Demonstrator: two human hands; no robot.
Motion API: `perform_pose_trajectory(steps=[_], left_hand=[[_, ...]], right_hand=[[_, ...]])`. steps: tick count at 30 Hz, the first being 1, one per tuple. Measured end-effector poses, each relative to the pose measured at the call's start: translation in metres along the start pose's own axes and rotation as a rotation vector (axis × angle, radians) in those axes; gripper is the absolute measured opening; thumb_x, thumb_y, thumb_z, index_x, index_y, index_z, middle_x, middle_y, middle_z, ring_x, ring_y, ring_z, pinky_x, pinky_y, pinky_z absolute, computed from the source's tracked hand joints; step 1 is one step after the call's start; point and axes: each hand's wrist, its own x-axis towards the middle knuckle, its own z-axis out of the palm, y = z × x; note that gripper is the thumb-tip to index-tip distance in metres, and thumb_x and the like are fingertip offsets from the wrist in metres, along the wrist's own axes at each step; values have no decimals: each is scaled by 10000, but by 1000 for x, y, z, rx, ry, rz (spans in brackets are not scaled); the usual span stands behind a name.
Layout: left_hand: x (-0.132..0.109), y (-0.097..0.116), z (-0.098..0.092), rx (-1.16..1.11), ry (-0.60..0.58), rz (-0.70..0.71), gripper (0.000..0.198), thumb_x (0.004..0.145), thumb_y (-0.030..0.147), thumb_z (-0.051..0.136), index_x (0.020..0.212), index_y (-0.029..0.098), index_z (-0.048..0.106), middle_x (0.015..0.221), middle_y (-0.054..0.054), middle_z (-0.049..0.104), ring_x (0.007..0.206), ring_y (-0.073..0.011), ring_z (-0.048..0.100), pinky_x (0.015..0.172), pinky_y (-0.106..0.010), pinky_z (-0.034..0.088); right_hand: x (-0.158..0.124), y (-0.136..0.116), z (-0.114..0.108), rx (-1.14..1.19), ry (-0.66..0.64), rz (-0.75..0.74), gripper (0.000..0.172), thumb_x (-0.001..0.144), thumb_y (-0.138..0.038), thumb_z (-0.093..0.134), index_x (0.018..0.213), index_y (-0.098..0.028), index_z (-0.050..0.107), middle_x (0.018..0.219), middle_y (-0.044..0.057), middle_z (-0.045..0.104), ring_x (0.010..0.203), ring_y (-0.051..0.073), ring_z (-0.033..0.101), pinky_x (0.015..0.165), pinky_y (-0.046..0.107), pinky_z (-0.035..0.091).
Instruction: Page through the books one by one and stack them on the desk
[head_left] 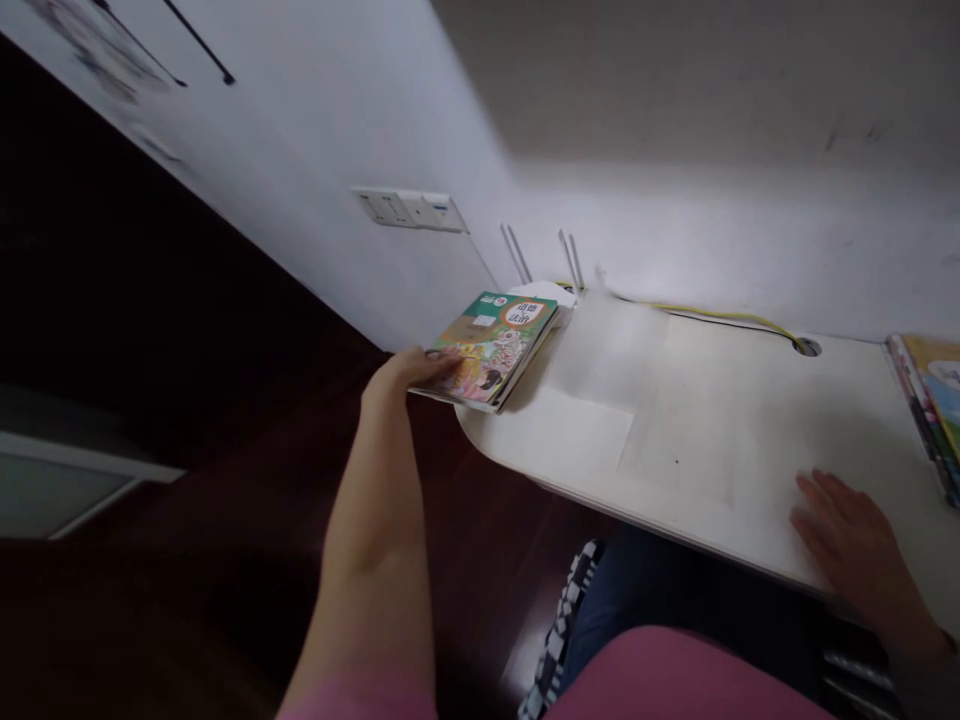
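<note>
Head-camera view: at the left end of the white desk [675, 420], a stack of colourful books [499, 345] is gripped at its near corner by the left hand [409, 375], while further right the right hand [855, 545] is laid flat, fingers spread and holding nothing, near another book pile [930, 410].

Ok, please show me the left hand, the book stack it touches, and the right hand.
left hand [406, 375]: head view, back of the hand.
book stack [499, 343]: head view, middle of the top cover.
right hand [853, 535]: head view, back of the hand.
</note>
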Motion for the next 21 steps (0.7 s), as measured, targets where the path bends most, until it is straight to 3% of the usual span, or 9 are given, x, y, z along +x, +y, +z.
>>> perform_pose_trajectory(steps=[2, 5, 8, 11, 14, 16, 18, 21], left_hand=[[3, -9, -2, 59, -91, -76, 503, 729, 624, 597, 519, 174, 512, 444, -20, 555, 594, -199, 630, 623, -272, 509], [5, -10, -5, 144, -170, -160, 508, 787, 609, 539, 494, 198, 475, 399, 18, 495, 512, -160, 582, 574, -230, 489], [10, -2, -11, 249, -140, -214, 478, 819, 552, 536, 514, 196, 448, 414, 44, 463, 548, -147, 576, 671, -250, 511], [17, 16, -23, 299, -76, -222, 329, 764, 396, 660, 592, 171, 494, 462, 52, 471, 667, -186, 603, 822, -399, 506], [11, 45, -42, 306, 54, -210, 148, 742, 264, 668, 746, 152, 570, 563, 37, 525, 770, -222, 611, 861, -520, 475], [-5, 68, -59, 281, 215, -187, 159, 735, 252, 651, 851, 154, 602, 630, 30, 550, 770, -216, 605, 830, -526, 492], [-27, 90, -75, 227, 393, -131, 226, 708, 226, 641, 920, 151, 610, 680, 32, 550, 721, -180, 589, 803, -498, 505], [-60, 119, -80, -49, 461, 2, 214, 702, 247, 608, 896, 158, 599, 674, 51, 533, 603, -99, 531, 684, -333, 511]], right_hand=[[-2, 0, 5, 12, -4, 6, 426, 926, -404, 375, 1266, -183, 507, 1305, 144, 565, 1210, 304, 515, 970, 497, 400], [-3, -1, 11, 24, -7, 14, 434, 920, -408, 394, 1265, -172, 508, 1287, 149, 575, 1202, 296, 521, 970, 482, 406], [-3, -5, 16, 31, -11, 14, 420, 919, -404, 406, 1254, -180, 524, 1274, 143, 586, 1194, 287, 529, 970, 473, 414], [-3, -8, 18, 22, -10, 9, 399, 919, -398, 417, 1217, -176, 562, 1263, 145, 593, 1192, 297, 528, 964, 487, 425], [-2, -9, 17, 33, -25, 1, 394, 918, -396, 429, 1192, -158, 583, 1267, 155, 588, 1190, 308, 528, 960, 494, 446], [1, -10, 13, 68, -33, 3, 397, 915, -393, 446, 1196, -148, 585, 1261, 161, 590, 1187, 304, 533, 961, 480, 463], [7, -15, 5, 128, -26, 16, 400, 916, -382, 457, 1224, -154, 571, 1248, 158, 598, 1193, 294, 535, 965, 468, 473], [23, -33, -13, 298, -9, 50, 446, 925, -374, 452, 1330, -190, 485, 1278, 141, 585, 1209, 271, 532, 968, 456, 483]])
